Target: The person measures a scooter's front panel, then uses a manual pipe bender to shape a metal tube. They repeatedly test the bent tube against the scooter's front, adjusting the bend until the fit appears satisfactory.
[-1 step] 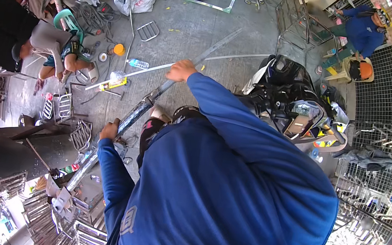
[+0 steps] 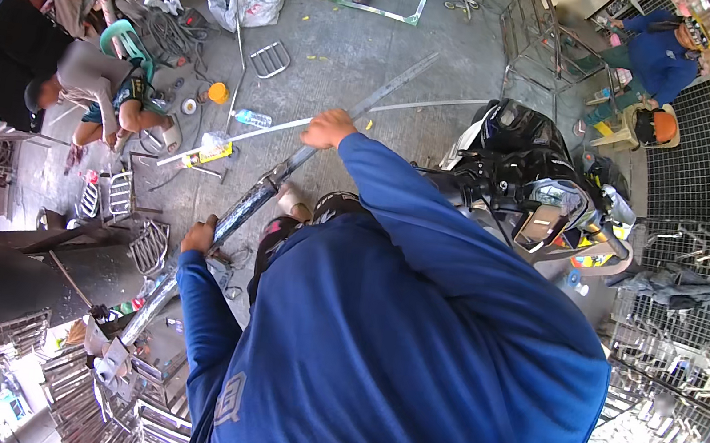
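Observation:
A long flat grey metal bar (image 2: 396, 78) slants away from me over the floor. Its near end meets a dark, scuffed metal beam (image 2: 242, 209). My right hand (image 2: 328, 128) is closed around the bar, where a thin pale metal strip (image 2: 273, 129) crosses it; whether the fingers also hold the strip is hidden. Lower left, my left hand (image 2: 199, 235) is closed at the side of the beam, thumb up, with its fingers partly hidden. The beam runs on toward some metal plates (image 2: 114, 358) at the lower left.
A black motorcycle (image 2: 528, 164) stands close on my right. At left, a person (image 2: 96, 80) crouches near small metal racks (image 2: 120, 193). A water bottle (image 2: 252, 118) and a yellow package (image 2: 207, 153) lie beside the strip. Another person (image 2: 659, 60) works at far right beside a metal frame (image 2: 544, 45).
The view has shifted very slightly. Both hands keep their places on the bar and the beam.

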The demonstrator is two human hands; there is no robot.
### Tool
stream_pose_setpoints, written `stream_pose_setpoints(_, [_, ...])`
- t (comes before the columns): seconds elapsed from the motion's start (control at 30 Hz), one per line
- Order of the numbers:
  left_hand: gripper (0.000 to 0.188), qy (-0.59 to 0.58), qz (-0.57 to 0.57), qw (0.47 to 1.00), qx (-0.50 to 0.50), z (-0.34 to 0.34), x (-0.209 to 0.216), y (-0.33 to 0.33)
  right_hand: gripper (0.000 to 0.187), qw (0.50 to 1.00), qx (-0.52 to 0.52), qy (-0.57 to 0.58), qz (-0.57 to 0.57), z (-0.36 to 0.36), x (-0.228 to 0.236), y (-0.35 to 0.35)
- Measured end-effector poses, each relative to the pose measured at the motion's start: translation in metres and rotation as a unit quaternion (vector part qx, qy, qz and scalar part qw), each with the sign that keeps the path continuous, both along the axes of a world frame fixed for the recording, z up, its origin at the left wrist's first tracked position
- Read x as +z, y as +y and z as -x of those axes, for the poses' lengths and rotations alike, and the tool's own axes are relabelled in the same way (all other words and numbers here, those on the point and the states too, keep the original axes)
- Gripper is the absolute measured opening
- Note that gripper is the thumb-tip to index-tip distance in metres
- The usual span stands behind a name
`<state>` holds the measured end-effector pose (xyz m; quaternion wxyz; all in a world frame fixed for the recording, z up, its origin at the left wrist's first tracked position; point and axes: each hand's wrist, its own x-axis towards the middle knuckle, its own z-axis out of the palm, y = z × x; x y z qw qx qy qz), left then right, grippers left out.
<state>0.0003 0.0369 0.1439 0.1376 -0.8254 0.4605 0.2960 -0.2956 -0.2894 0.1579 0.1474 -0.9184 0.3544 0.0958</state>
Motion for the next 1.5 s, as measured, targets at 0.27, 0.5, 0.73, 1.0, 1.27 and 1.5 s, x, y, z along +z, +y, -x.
stream_pose_setpoints(0.27, [0.039, 0.078, 0.045, 0.992, 0.087, 0.022, -0.009, 0.027, 0.053, 0.999, -0.047, -0.011, -0.009, 0.045, 0.011, 0.052])
stream_pose_setpoints(0.5, [0.068, 0.105, 0.093, 0.971, 0.195, 0.064, 0.018, 0.042, 0.055, 0.996, -0.071, -0.046, 0.002, 0.076, 0.008, 0.080])
stream_pose_setpoints(0.73, [0.073, 0.113, 0.113, 0.974, 0.162, 0.058, 0.012, 0.040, 0.054, 0.993, -0.060, -0.080, 0.061, 0.080, 0.010, 0.089])
stream_pose_setpoints(1.0, [0.044, -0.070, 0.094, 0.989, -0.086, 0.061, -0.009, 0.074, 0.052, 0.994, -0.076, -0.069, 0.036, 0.103, 0.007, 0.103])
stream_pose_setpoints(1.27, [0.040, -0.060, 0.034, 0.994, 0.082, 0.039, -0.001, 0.033, 0.052, 0.994, -0.035, -0.094, 0.032, 0.045, -0.025, 0.038])
stream_pose_setpoints(1.5, [0.047, -0.010, 0.093, 0.984, 0.150, 0.045, -0.003, 0.021, 0.061, 0.998, 0.018, -0.063, 0.001, -0.002, -0.065, 0.004])
